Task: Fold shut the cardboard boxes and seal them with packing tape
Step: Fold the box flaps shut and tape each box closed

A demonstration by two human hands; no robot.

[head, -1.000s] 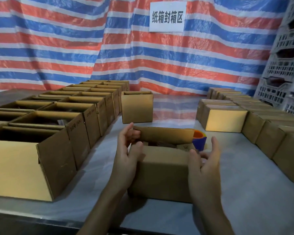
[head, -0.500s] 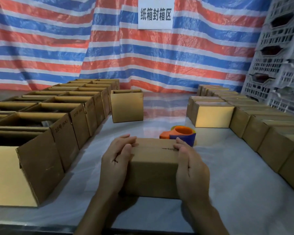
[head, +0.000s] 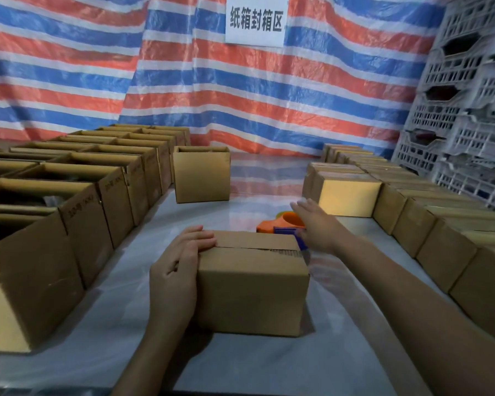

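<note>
A small cardboard box [head: 252,290] stands in front of me on the table, its top flaps folded down with a seam across the top. My left hand [head: 180,270] rests on its left end, fingers curled over the top edge and pressing the flaps. Just behind the box lies an orange and blue tape dispenser [head: 283,224]. My right hand [head: 315,224] is over the dispenser with fingers stretched out, holding nothing that I can see.
Rows of open cardboard boxes [head: 77,201] line the left side, and one open box [head: 202,175] stands alone at the back. Closed boxes [head: 429,224] run along the right. Grey plastic crates [head: 469,110] are stacked at far right. A striped tarp hangs behind.
The box's flaps went from open to folded shut. My right hand left the box's right end and moved back to the tape dispenser; my left hand stayed on the box.
</note>
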